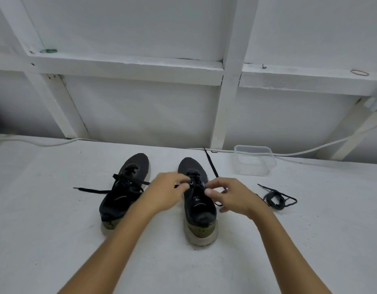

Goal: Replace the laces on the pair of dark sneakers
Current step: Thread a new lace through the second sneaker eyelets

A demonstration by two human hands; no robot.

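Landmark: right sneaker (199, 206), dark upper, pale sole with an olive heel patch, standing upright on the white worktop (45, 230), toe pointing away from the person.
Left sneaker (124, 192): same make, beside the landmark on its left, apart from it, toe angled slightly inward; laced, with one black lace end (92, 190) trailing out across the worktop away from the landmark.
Left hand (165, 193): at the landmark's left flank, over the eyelets; fingers curled at the lace there, blurred, so the grip itself cannot be told for certain.
Right hand (232, 195): at the landmark's right flank; thumb and fingers drawn together, pinching at the lace by the eyelets.
Lace in the landmark (193, 182): black, threaded through the upper eyelets; one free end (212, 166) runs from the shoe's right side toward the wall.
Spare lace (275, 198): black, loosely bundled, lying on the worktop to the right of the landmark, beyond the right hand.
Plastic container (254, 161): clear, rectangular, lidless, beyond and to the right of the landmark, near the wall.
White cable (310, 150): running along the worktop's far edge behind the container.
Rubber bands: a green one (48, 51) and a brown one (359, 72) on the white wall ledge, far above the landmark.
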